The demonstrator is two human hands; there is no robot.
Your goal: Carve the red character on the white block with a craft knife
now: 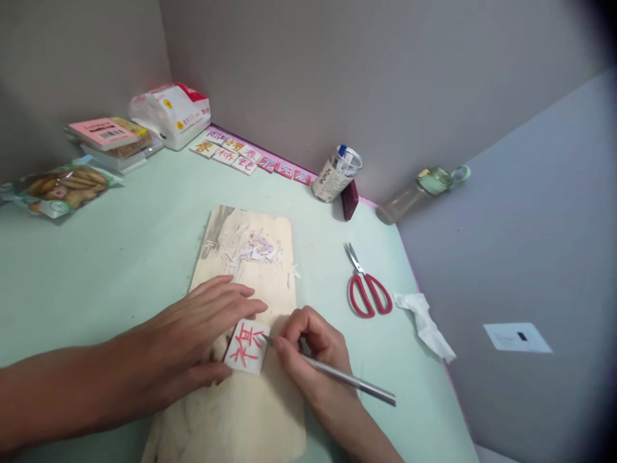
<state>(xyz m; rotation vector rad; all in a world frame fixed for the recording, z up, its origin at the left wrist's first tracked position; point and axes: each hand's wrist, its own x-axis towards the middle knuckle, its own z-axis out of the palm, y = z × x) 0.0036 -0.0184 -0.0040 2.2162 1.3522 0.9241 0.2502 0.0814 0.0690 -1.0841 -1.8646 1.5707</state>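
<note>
My left hand [197, 331] lies on a wooden board [250, 270], fingers and thumb pressed against a small white tile [247, 346] bearing a red character. My right hand [313, 354] is closed in a pen grip round a slim metal craft knife [347, 378]. The knife's tip touches the tile's right edge. Paper shavings [255, 249] are scattered on the far part of the board.
Red-handled scissors [369, 289] and a crumpled tissue [427, 325] lie to the right on the pale green table [120, 244]. At the back are several finished tiles [231, 153], a jar [335, 173], a bottle on its side [419, 191], snack packets [62, 190] and boxes [108, 138].
</note>
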